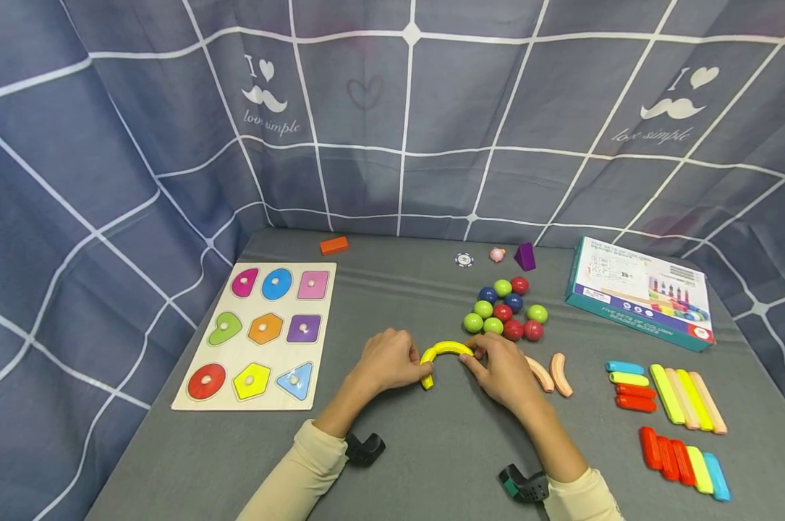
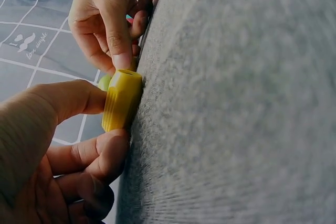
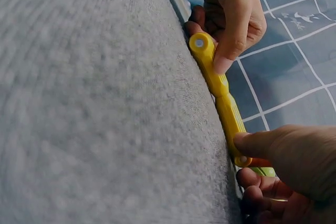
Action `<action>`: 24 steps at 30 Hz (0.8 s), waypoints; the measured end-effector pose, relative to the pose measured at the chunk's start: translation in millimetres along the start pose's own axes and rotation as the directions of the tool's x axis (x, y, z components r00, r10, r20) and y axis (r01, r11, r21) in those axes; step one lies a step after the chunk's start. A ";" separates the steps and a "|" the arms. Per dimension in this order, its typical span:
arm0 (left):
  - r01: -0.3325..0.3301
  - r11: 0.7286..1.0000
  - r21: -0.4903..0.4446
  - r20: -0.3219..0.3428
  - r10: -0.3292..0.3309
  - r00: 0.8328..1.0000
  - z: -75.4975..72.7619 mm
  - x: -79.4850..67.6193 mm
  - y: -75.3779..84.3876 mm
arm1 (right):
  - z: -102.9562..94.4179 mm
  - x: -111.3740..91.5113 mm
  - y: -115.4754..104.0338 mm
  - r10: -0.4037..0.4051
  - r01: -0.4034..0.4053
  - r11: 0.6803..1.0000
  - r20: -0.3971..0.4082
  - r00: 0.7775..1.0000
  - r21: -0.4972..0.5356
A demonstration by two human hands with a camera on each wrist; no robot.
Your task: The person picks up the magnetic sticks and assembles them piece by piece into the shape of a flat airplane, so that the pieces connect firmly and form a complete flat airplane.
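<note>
Two yellow curved pieces meet end to end low over the grey cloth, forming a bent arc in the head view. My left hand (image 1: 390,359) pinches the left yellow curved piece (image 3: 208,65) between thumb and fingers. At the arc's other end, my right hand (image 1: 506,370) grips the right yellow curved piece (image 1: 453,348) with its thumb and fingertips. A round silvery disc shows in the near end of the left piece in the right wrist view. Two peach curved pieces (image 1: 561,375) lie just right of my right hand, one partly hidden by it.
Red, green and blue balls (image 1: 503,312) cluster beyond my right hand. A shape puzzle board (image 1: 193,394) lies left. Coloured sticks (image 1: 688,398) and a box (image 1: 639,289) sit right. Along the back are an orange block (image 1: 334,246), a chip (image 1: 464,260) and a purple prism (image 1: 525,256).
</note>
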State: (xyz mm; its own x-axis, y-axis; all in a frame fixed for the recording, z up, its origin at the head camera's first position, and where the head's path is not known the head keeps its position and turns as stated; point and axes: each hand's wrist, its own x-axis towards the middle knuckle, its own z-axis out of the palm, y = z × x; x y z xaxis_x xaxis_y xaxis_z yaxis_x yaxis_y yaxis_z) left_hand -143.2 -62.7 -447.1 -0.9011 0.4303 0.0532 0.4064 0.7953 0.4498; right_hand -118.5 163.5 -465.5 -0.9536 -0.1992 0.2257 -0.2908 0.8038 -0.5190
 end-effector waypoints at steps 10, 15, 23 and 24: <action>-0.052 0.999 -0.014 -0.075 0.051 0.996 -1.8 2.4 -4.2 | 2.9 -1.4 -0.1 -0.044 0.044 0.999 0.007 0.999 -0.006; -0.120 0.990 -0.071 -0.066 0.116 0.991 1.9 6.4 -8.8 | 4.2 -1.9 -2.5 -0.096 0.091 0.994 0.077 0.992 0.057; -0.144 0.986 -0.085 -0.049 0.140 0.989 4.6 8.1 -10.2 | -12.0 -3.4 7.4 -0.155 0.152 0.968 0.001 0.988 0.198; -0.144 0.986 -0.079 -0.049 0.141 0.989 4.7 8.3 -10.1 | -19.3 -4.2 11.8 -0.139 0.141 0.973 -0.022 0.990 0.182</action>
State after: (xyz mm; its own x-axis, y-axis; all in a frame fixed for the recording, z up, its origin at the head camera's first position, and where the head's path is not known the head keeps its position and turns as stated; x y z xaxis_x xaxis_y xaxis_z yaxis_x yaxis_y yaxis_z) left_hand -154.1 -65.2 -455.4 -0.8413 0.5165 0.1596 0.5190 0.6889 0.5061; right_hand -116.4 184.6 -456.7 -0.9019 -0.2969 0.3138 -0.4315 0.6521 -0.6233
